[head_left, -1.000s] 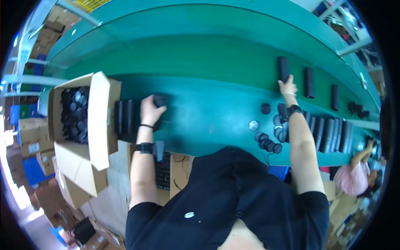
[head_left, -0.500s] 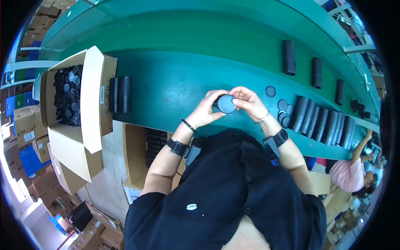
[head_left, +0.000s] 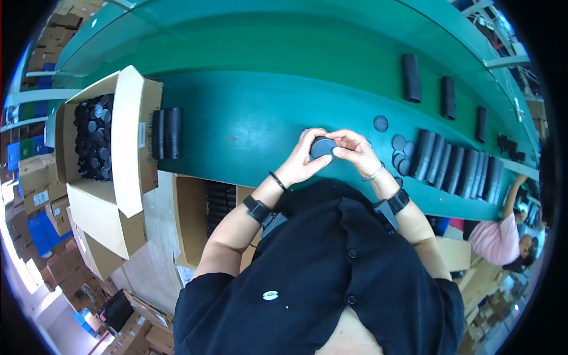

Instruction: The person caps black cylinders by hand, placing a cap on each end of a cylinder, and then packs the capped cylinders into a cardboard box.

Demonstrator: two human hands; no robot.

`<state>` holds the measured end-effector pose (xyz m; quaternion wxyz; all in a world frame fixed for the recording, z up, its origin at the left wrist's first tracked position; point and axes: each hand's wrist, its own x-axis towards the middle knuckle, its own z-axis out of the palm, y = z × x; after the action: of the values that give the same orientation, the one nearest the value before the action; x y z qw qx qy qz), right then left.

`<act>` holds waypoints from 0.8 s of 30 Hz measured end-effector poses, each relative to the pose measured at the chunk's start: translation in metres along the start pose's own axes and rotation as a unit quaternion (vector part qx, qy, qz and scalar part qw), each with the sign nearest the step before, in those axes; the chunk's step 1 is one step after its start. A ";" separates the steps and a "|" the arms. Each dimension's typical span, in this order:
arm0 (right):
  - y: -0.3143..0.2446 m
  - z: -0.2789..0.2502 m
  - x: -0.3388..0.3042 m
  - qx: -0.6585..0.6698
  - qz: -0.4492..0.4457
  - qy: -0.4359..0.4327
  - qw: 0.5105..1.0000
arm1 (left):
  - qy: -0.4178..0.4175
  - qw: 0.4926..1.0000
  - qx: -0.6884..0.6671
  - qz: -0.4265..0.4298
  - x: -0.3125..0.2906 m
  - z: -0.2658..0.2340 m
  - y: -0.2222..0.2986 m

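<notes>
Black round cap sits clamped between left hand and right hand near the front edge of the green bench — thumbs against it, apparently for steadiness — while loose discs and tubes lie rightward, likely for easy reach.
</notes>
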<state>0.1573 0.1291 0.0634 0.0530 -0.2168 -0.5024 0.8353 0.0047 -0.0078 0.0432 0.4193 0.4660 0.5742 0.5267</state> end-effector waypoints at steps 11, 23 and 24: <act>0.022 -0.053 0.048 -0.259 -0.095 0.003 0.961 | 0.175 0.957 -0.184 -0.144 0.048 -0.070 -0.012; -0.041 -0.203 0.090 -0.492 0.128 0.471 0.721 | 0.278 0.629 0.630 -0.361 -0.024 -0.286 -0.109; -0.039 -0.205 0.085 -0.488 0.131 0.481 0.716 | 0.272 0.635 0.631 -0.353 -0.010 -0.272 -0.100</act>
<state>0.1614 0.3418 -0.0116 0.0645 -0.6489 -0.7138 0.2554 -0.2670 -0.0769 -0.0305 0.0014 0.2147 0.9755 -0.0488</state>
